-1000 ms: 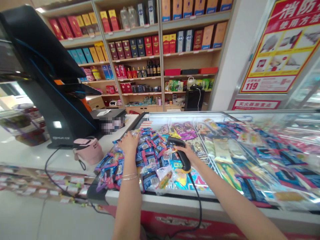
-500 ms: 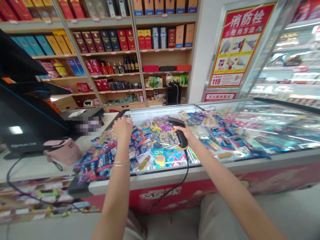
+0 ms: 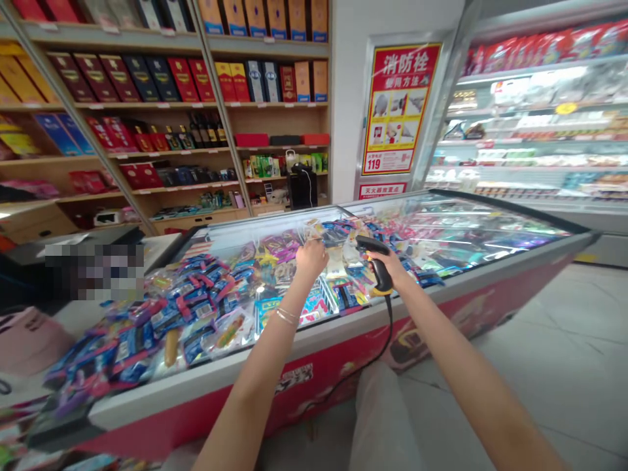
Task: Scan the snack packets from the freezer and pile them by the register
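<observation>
My right hand (image 3: 387,265) is wrapped round the grip of a black and yellow barcode scanner (image 3: 381,278), whose cable hangs down over the freezer's front. To its left, my left hand (image 3: 311,257) is closed above the packets on the glass top; what it holds, if anything, is hidden. Many blue and pink packets (image 3: 201,294) lie heaped on the left part of the chest freezer (image 3: 275,347). Blue packs (image 3: 314,309) with pink and white print show below my left hand. A corn-like item (image 3: 171,347) in clear wrap lies near the front edge.
A pink bag (image 3: 32,340) stands on the counter at the far left. Behind the freezer are wooden shelves (image 3: 171,104) of boxes and bottles. A red poster (image 3: 401,108) hangs on the wall, and a refrigerated display (image 3: 534,157) stands at the right.
The view has swung to the right. My left hand has moved right, closer to the scanner, and my right hand still holds the scanner. More packets show at the left front.
</observation>
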`<state>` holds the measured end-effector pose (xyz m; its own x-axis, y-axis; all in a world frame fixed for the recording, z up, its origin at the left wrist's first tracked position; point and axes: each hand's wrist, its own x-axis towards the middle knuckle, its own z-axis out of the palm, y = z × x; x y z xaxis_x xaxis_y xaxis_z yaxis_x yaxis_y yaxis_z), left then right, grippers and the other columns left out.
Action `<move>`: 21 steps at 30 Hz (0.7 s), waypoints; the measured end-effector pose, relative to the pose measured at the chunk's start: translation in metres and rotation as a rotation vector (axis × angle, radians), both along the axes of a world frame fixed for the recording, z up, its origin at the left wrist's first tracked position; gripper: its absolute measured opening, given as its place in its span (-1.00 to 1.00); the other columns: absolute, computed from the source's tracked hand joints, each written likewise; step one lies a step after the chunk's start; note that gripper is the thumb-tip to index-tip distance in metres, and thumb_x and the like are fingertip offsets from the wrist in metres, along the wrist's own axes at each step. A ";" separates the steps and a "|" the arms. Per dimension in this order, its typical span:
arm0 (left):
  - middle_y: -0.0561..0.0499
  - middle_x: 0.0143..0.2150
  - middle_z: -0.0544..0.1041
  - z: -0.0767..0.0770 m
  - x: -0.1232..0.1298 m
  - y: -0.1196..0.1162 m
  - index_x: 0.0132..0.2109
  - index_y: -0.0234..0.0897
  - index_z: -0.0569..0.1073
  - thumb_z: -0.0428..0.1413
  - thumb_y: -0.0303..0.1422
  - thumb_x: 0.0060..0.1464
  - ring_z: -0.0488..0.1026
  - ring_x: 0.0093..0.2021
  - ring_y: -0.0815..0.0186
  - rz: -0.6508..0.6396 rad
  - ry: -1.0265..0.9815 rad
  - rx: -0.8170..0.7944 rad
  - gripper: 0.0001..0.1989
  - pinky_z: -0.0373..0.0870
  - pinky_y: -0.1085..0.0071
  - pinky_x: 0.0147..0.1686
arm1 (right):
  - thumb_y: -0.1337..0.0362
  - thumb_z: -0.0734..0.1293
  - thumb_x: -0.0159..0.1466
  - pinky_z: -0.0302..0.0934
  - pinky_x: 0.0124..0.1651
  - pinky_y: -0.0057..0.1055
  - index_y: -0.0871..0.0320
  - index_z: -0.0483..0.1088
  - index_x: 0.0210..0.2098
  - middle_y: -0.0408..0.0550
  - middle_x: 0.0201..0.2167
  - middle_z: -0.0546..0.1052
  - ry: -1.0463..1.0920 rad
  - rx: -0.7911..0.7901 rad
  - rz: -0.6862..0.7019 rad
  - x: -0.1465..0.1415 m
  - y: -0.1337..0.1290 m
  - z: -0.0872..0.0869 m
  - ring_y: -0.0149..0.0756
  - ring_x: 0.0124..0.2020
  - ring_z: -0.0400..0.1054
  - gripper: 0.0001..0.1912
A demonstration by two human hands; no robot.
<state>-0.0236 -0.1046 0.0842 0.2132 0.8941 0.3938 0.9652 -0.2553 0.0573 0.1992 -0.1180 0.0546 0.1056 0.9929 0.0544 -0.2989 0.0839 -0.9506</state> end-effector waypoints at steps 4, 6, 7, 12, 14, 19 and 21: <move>-0.22 -0.07 0.51 -0.018 0.028 0.007 -0.15 -0.31 0.50 0.02 -0.25 0.18 0.44 -0.01 0.11 -0.150 -0.049 -0.137 -0.75 0.35 0.32 -0.07 | 0.29 0.50 -0.10 0.18 -0.69 -0.45 0.14 0.34 -0.37 -0.17 -0.66 0.48 0.002 -0.051 -0.008 0.014 0.004 -0.018 -0.37 -0.72 0.29 -0.67; -0.19 -0.12 0.53 -0.027 0.030 0.012 -0.21 -0.28 0.51 0.03 -0.16 0.17 0.47 -0.08 0.12 -0.263 -0.118 -0.240 -0.71 0.35 0.35 -0.12 | 0.29 0.51 -0.12 0.18 -0.69 -0.43 0.14 0.33 -0.39 -0.14 -0.63 0.50 0.006 -0.037 -0.034 0.017 0.007 -0.029 -0.37 -0.72 0.29 -0.66; -0.16 -0.16 0.55 -0.031 0.030 0.013 -0.24 -0.26 0.51 0.02 -0.12 0.18 0.48 -0.12 0.15 -0.327 -0.150 -0.290 -0.69 0.35 0.37 -0.15 | 0.29 0.52 -0.13 0.19 -0.68 -0.43 0.14 0.33 -0.40 -0.13 -0.63 0.51 0.007 -0.027 -0.052 0.019 0.009 -0.035 -0.37 -0.72 0.29 -0.65; -0.01 -0.34 0.56 -0.052 0.022 0.019 -0.27 -0.20 0.52 -0.05 -0.03 0.19 0.45 -0.36 0.31 -0.564 -0.177 -0.472 -0.61 0.30 0.47 -0.33 | 0.21 0.53 -0.14 0.20 -0.64 -0.42 0.17 0.35 -0.43 -0.16 -0.63 0.48 0.088 0.003 -0.078 0.027 0.015 -0.055 -0.39 -0.70 0.29 -0.64; -0.01 -0.36 0.56 -0.057 0.021 0.020 -0.28 -0.21 0.53 0.03 -0.05 0.15 0.44 -0.39 0.33 -0.610 -0.151 -0.503 -0.65 0.28 0.49 -0.37 | 0.21 0.53 -0.15 0.19 -0.64 -0.43 0.18 0.35 -0.42 -0.16 -0.62 0.48 0.100 0.000 -0.077 0.029 0.015 -0.057 -0.40 -0.70 0.29 -0.63; -0.02 -0.35 0.56 -0.062 0.023 0.021 -0.30 -0.24 0.53 0.06 -0.21 0.14 0.44 -0.37 0.34 -0.684 -0.156 -0.519 -0.77 0.27 0.49 -0.36 | 0.23 0.53 -0.15 0.21 -0.62 -0.45 0.15 0.33 -0.36 -0.18 -0.61 0.50 0.082 -0.032 -0.113 0.027 0.014 -0.057 -0.40 -0.69 0.31 -0.58; -0.02 -0.34 0.56 -0.063 0.024 0.021 -0.30 -0.24 0.52 0.05 -0.23 0.15 0.44 -0.37 0.34 -0.694 -0.174 -0.528 -0.77 0.27 0.49 -0.35 | 0.23 0.53 -0.14 0.21 -0.62 -0.46 0.15 0.31 -0.35 -0.18 -0.61 0.50 0.091 -0.027 -0.116 0.026 0.014 -0.057 -0.41 -0.69 0.31 -0.58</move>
